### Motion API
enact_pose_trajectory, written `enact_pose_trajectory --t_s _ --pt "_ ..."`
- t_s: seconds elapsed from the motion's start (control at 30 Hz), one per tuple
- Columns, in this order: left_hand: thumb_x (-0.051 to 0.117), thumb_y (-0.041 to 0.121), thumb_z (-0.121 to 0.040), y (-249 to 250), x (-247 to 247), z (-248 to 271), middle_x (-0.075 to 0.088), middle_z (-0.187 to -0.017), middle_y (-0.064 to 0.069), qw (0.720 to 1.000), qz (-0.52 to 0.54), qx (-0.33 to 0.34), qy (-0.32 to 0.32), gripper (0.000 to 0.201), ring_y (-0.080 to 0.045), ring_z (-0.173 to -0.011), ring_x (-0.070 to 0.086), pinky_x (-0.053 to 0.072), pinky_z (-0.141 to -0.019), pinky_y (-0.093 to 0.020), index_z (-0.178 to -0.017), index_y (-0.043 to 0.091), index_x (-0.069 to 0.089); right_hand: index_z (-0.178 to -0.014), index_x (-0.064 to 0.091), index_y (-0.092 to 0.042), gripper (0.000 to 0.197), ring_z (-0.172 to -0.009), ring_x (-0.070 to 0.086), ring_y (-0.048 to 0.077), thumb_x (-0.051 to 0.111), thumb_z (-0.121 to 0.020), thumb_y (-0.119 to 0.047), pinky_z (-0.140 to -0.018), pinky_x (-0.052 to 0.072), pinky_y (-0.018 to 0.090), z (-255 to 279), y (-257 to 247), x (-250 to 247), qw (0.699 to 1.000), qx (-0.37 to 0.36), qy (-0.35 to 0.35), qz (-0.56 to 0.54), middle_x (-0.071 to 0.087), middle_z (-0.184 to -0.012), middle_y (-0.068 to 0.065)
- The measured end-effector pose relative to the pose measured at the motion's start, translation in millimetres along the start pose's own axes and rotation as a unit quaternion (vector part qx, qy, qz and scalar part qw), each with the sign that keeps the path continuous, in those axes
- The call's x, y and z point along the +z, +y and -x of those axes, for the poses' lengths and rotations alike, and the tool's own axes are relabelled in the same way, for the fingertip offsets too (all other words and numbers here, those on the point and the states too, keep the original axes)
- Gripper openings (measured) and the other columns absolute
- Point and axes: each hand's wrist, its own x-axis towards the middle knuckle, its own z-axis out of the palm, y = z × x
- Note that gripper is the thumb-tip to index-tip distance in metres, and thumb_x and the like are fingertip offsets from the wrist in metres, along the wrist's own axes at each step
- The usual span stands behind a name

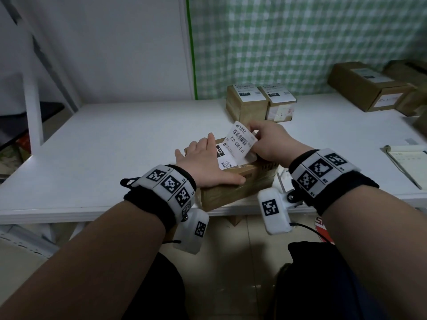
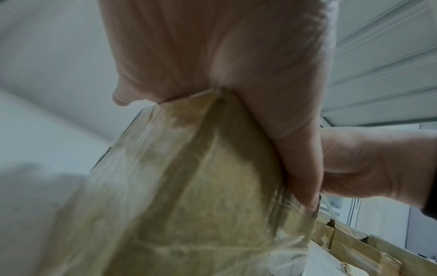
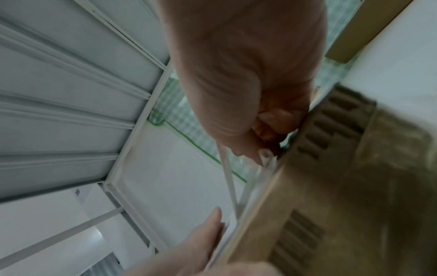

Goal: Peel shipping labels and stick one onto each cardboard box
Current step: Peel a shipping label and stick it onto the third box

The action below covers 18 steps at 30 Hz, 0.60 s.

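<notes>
L hand (image 1: 203, 161) flat on box (image 1: 233, 192); R hand (image 1: 269, 142) pinches label (image 1: 238, 144).

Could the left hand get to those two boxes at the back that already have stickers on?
Probably yes. The left hand lies flat on the near box, and the two labelled boxes stand just behind it on open table. But it would have to let go first.

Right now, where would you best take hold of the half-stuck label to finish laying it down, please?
Judging from its pose, pinch the label at its lifted far corner, from the right, as the right hand does: its near end lies on the box under the flat left hand.
</notes>
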Motion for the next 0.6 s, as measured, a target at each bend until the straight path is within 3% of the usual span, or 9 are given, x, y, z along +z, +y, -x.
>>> enact_pose_trajectory --t_s 0.1,0.27,0.43,0.5,0.6 --pt "0.057 0.085 -0.056 0 0 -1 0.002 -0.16 -0.001 1.0 -0.007 -0.001 -0.002 0.136 -0.026 -0.145 0.004 0.007 -0.113 -0.059 -0.149 0.015 -0.013 -0.075 0.056 -0.024 0.019 -0.079 0.053 0.018 0.06 -0.083 -0.007 -0.053 0.04 0.021 -3 10 -5 0.999 0.023 0.024 -0.005 0.056 -0.079 -0.004" --pt "0.058 0.084 -0.053 -3 -3 -5 0.004 -0.16 -0.001 1.0 -0.024 0.003 -0.009 0.137 -0.026 -0.146 0.007 0.007 -0.112 -0.061 -0.149 0.015 -0.009 -0.082 0.059 -0.024 0.013 -0.075 0.051 0.014 0.058 -0.087 -0.012 -0.051 0.037 0.019 0 14 -5 0.999 0.024 0.035 -0.017 0.052 -0.078 -0.008" --pt "0.068 0.08 -0.047 -16 -24 -10 0.025 -0.153 0.0 0.996 -0.071 0.012 -0.049 0.134 -0.023 -0.139 0.027 0.015 -0.109 -0.064 -0.148 0.017 0.006 -0.081 0.06 -0.023 0.022 -0.057 0.048 0.013 0.057 -0.082 -0.002 -0.042 0.038 0.017 5 8 -2 0.995 0.029 -0.022 -0.088 0.056 -0.079 0.002" --pt "0.072 0.076 -0.047 -18 -32 -12 0.029 -0.151 0.001 0.993 -0.085 0.002 -0.078 0.134 -0.024 -0.137 0.03 0.017 -0.109 -0.063 -0.148 0.021 0.003 -0.085 0.063 -0.022 0.023 -0.06 0.048 0.012 0.056 -0.081 -0.001 -0.047 0.039 0.017 5 5 4 0.996 0.017 -0.031 -0.085 0.055 -0.08 0.0" --pt "0.074 0.074 -0.046 -9 -32 -15 0.033 -0.149 -0.001 0.994 -0.08 0.004 -0.079 0.139 -0.025 -0.135 0.033 0.019 -0.108 -0.059 -0.148 0.023 -0.006 -0.094 0.069 -0.018 0.023 -0.082 0.055 0.016 0.052 -0.085 -0.006 -0.068 0.043 0.021 6 2 9 0.999 -0.004 -0.001 -0.049 0.06 -0.089 -0.001"
